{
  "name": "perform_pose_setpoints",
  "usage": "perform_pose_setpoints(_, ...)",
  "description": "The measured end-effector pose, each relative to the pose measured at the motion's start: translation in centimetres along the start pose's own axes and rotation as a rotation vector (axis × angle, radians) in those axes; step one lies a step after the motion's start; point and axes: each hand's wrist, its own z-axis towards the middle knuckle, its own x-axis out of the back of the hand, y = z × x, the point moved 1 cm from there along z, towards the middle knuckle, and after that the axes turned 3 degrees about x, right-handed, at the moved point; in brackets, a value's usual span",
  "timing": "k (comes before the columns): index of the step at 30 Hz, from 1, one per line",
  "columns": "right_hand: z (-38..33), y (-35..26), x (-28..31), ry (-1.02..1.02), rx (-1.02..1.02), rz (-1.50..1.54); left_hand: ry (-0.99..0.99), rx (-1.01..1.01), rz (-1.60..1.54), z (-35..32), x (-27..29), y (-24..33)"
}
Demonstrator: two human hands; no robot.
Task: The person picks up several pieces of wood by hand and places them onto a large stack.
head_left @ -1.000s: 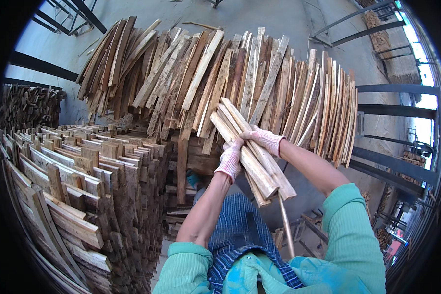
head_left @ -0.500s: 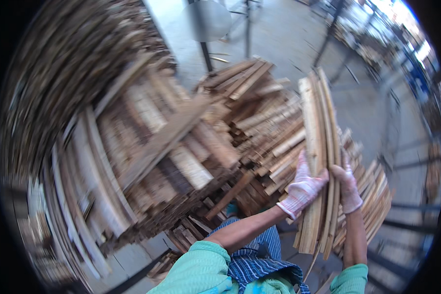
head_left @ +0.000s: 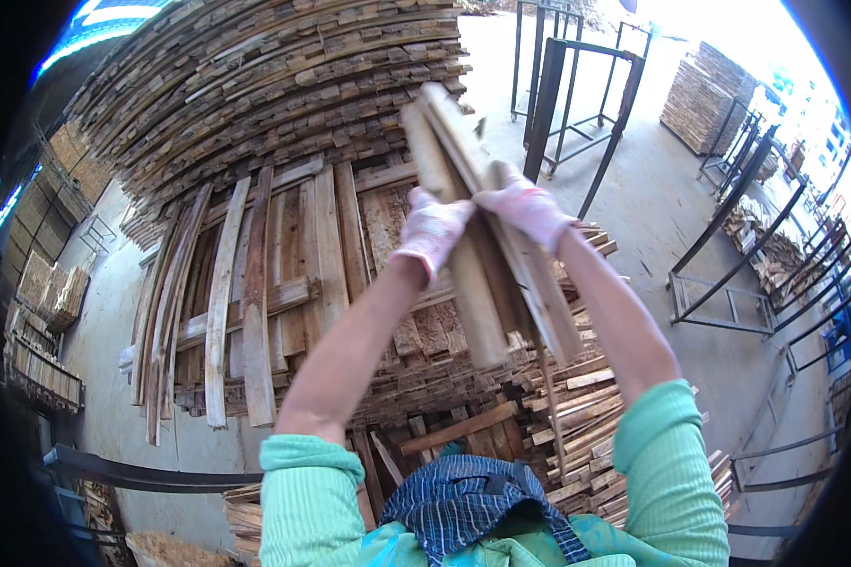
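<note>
Gloved left hand [head_left: 432, 231] and right hand [head_left: 529, 206], fingers wrapped tight around bundle of wooden slats [head_left: 473, 274], stacked slats [head_left: 284, 85] behind

Yard setting: pale grey concrete floor [head_left: 652, 189], sunlit at upper right. Tall stacked wall of rough brown wooden slats [head_left: 255, 85]. Black metal frame racks [head_left: 577, 85]. Distant square stack of timber [head_left: 704, 94].

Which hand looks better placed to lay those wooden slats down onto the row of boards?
Probably the left hand: it grips the slat bundle on the side facing the laid boards. The right hand grips the far side.
</note>
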Motion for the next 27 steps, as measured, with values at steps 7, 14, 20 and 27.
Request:
perform_pose_setpoints(7, 5.7, 3.2, -8.5, -0.102, -0.238, -0.212, -0.057, 0.100, 0.170, 0.4, 9.5, -4.0)
perform_pose_setpoints(14, 5.3, 1.4, -2.8, -0.039, -0.108, -0.277, 0.046, -0.059, 0.981, 1.6, 9.7, -8.7)
perform_pose_setpoints(20, 3.4, -2.2, -0.1, -0.105, -0.118, 0.013, 0.061, -0.043, 0.983, 3.2, 9.4, -10.9)
perform_pose_setpoints(27, 6.5, 4.4, -10.1, -0.059, -0.344, -0.425, 0.146, 0.045, 1.012, 9.7, 7.1, -10.3)
